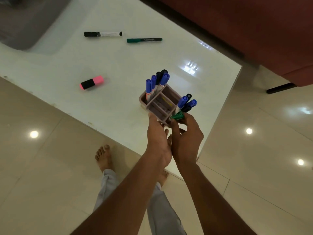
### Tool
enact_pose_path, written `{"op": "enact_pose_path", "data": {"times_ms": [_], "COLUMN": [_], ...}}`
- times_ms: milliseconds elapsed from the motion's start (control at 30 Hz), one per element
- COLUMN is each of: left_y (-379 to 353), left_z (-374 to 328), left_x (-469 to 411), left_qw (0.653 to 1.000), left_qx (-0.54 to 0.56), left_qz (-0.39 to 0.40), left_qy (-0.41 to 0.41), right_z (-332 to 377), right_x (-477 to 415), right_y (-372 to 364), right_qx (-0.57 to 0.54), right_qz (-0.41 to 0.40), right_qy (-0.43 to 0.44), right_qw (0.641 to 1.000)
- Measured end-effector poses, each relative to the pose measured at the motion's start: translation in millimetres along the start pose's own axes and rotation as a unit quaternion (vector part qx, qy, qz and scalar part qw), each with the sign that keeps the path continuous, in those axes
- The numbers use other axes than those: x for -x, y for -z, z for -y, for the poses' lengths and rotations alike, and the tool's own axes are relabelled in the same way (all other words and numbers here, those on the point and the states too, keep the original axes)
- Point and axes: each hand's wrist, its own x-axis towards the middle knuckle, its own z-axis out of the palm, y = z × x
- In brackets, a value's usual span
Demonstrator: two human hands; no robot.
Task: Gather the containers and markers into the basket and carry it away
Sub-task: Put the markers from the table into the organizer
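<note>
Head view, frame centre: the left hand [158, 141] grips the near end of a mauve divided holder [166, 92], thumb against its rim and fingers curled below. Whether the holder rests on the white table [118, 65] or is lifted off it, I cannot tell. The right hand [186, 138] pinches a loose bundle of markers [185, 105] just beside the holder's right edge, caps pointing up.

The likely trouble is the bundle: several round barrels held in one pinch could fan out or slip, and one could drop past the table edge onto the tiled floor [50, 167]. The holder looks tilted, so the standing markers [157, 82] in its far compartment might spill if it tips further.

The holder is a small plastic box with inner walls. Its far compartment holds blue- and black-capped markers. Three pieces lie well apart on the table: a pink highlighter [91, 82] left of centre, and a black marker [102, 34] and a green marker [144, 40] higher up. A blurred grey tub [25, 28] at upper left may be the basket.
</note>
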Motion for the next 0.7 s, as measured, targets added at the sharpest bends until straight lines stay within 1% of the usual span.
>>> {"op": "enact_pose_path", "data": {"times_ms": [133,233,267,333,433,500,567,633,700], "left_y": [-1,0,1,4,17,30,43,54,61], "left_z": [-5,-11,-15,-24,-40,-55,-76,-109,-148], "left_x": [1,2,2,0,-7,-14,-23,-33,-45], "left_qw": [1.000,0.999,0.999,0.998,0.997,0.997,0.998,0.997,0.997], "left_qx": [-0.025,-0.039,-0.044,-0.053,-0.048,-0.026,0.020,0.049,0.058], "left_qz": [-0.004,-0.007,-0.010,-0.016,-0.024,-0.013,-0.008,-0.034,-0.052], "left_qy": [0.001,0.008,0.012,0.025,0.057,0.074,0.065,0.041,0.021], "right_z": [0,7,11,22,48,75,105,138,166], "right_x": [9,19,22,27,26,18,4,-14,-38], "right_y": [0,-1,-2,-6,-19,-36,-58,-90,-125], "right_qx": [0.028,0.009,0.012,0.028,0.022,-0.007,-0.032,-0.020,-0.010], "right_qz": [-0.021,-0.072,-0.094,-0.129,-0.153,-0.134,-0.090,-0.056,-0.027], "right_qy": [-0.003,-0.028,-0.021,0.015,0.083,0.127,0.165,0.202,0.215], "right_qw": [0.999,0.997,0.995,0.991,0.985,0.983,0.982,0.978,0.976]}}
